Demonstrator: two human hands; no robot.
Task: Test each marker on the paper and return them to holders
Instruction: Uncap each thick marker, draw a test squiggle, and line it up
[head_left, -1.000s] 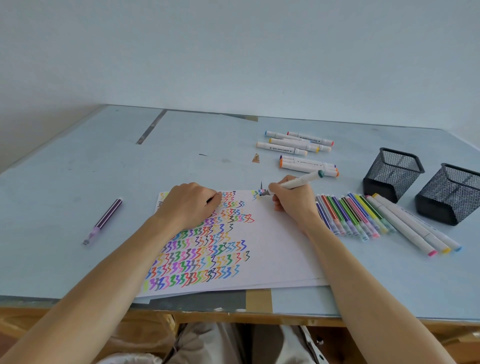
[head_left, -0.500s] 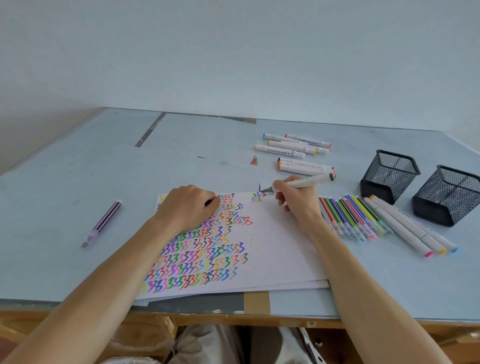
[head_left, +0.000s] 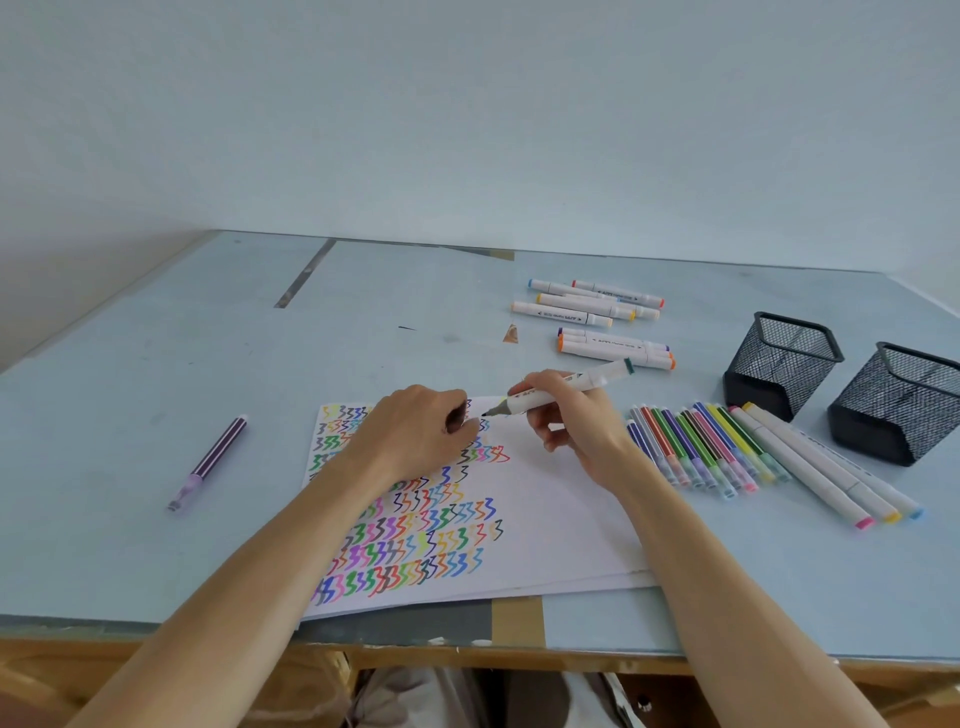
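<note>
A white sheet of paper (head_left: 550, 519) lies on the table, its left half full of coloured zigzag marks. My right hand (head_left: 579, 423) grips a white marker (head_left: 563, 389) with a green end cap. Its dark uncapped tip points left, just above the paper's top edge and close to my left hand (head_left: 415, 434). That hand rests curled on the paper over the marks, with something dark between its fingers that looks like the marker's cap. Two black mesh holders (head_left: 779, 358) (head_left: 901, 402) stand at the right, with no markers visible in them.
A row of several thin coloured pens (head_left: 696, 447) and three white markers (head_left: 831, 473) lie between the paper and the holders. More white markers (head_left: 587, 304) (head_left: 615, 349) lie behind the paper. A purple pen (head_left: 210, 462) lies alone at the left. The table's front edge (head_left: 519, 649) is near.
My right hand has lifted the marker off the paper's top edge and swung its tip left toward my left hand. The left hand has stayed on the paper.
</note>
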